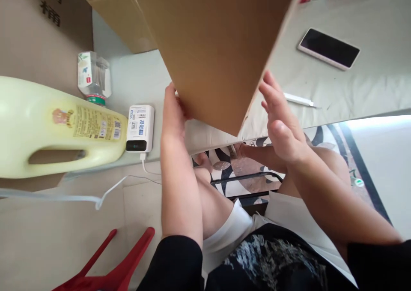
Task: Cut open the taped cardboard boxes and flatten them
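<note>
A large brown cardboard box (pixel 218 55) stands tilted in front of me, one corner pointing down toward the table's near edge. My left hand (pixel 174 111) is at its lower left edge, the fingers curled in against the board and partly hidden by it. On the other side, my right hand (pixel 281 115) has its fingers stretched and thumb apart, close to the box's right edge. Whether its fingertips touch the board, I cannot tell. A white utility knife (pixel 298 100) lies on the table just beyond the right hand.
A phone (pixel 329 49) lies at the right of the table (pixel 369 85). To the left are a white power bank (pixel 140 128) with a cable, a pale yellow jug (pixel 64 128), a clear plastic bottle (pixel 98 76) and another carton (pixel 118 21). A red stool (pixel 118 261) stands below.
</note>
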Available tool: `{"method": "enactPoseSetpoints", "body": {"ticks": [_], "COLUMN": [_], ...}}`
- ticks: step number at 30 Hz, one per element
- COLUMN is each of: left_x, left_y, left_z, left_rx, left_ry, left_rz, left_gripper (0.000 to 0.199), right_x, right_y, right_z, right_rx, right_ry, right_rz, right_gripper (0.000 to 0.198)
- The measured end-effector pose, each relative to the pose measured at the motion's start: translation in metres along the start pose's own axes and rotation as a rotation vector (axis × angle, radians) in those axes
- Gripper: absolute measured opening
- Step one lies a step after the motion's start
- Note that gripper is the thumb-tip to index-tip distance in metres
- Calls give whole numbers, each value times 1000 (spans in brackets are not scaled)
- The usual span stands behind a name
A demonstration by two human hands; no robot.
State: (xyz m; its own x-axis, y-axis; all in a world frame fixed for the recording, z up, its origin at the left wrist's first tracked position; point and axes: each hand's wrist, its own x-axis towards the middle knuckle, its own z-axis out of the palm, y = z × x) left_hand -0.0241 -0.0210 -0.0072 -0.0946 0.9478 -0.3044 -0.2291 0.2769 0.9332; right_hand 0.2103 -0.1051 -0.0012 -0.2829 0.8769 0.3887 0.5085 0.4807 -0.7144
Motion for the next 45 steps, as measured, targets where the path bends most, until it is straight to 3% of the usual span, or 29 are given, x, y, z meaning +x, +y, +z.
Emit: {"method": "enactPoseSetpoints", "body": {"ticks": [3,5,8,10,14,17,20,23,25,27,28,32,36,42,45], "left_x": [-11,-17,-18,-15,-7,-4,1,11,17,21,21,21,24,27,25], "left_y": [2,2,0,-2,3,11,12,5,0,-2,-2,2,2,1,2], "left_z": [5,5,4,3,-4,-8,-6,2,8,12,13,14,16,16,16], "left_rx": [77,139,399,626,735,545,457,506,481,457,454,471,471,464,464], "left_ry": [-329,-472,-580,-502,-94,172,157,30,-15,-36,-38,-34,-43,-25,-43], "left_rz": [-53,-114,-325,-377,-73,333,693,778,753,725,719,706,742,686,692], "left_gripper": [80,85,74,57,24,28,37,48,46,38,35,29,28,22,22], "right_x": [8,10,12,13,14,12,11,6,-1,-12,-17,-31,-31,-26,-30], "right_y": [-12,-14,-10,-7,-9,-18,-23,-14,1,22,33,72,91,100,112], "right_z": [-13,-19,-23,-23,-10,5,10,-4,-20,-38,-45,-62,-56,-49,-59], "right_rx": [-39,-97,-90,-87,-170,-200,-146,-46,3,-37,-111,-437,-544,-729,-545], "right_ry": [56,167,337,373,258,227,244,225,353,529,547,321,219,117,103], "right_rz": [-111,-136,-155,-166,-262,-303,-289,-335,-258,-45,78,461,511,566,610], "right_gripper": [61,60,48,37,20,23,26,30,29,27,27,47,60,35,27]}}
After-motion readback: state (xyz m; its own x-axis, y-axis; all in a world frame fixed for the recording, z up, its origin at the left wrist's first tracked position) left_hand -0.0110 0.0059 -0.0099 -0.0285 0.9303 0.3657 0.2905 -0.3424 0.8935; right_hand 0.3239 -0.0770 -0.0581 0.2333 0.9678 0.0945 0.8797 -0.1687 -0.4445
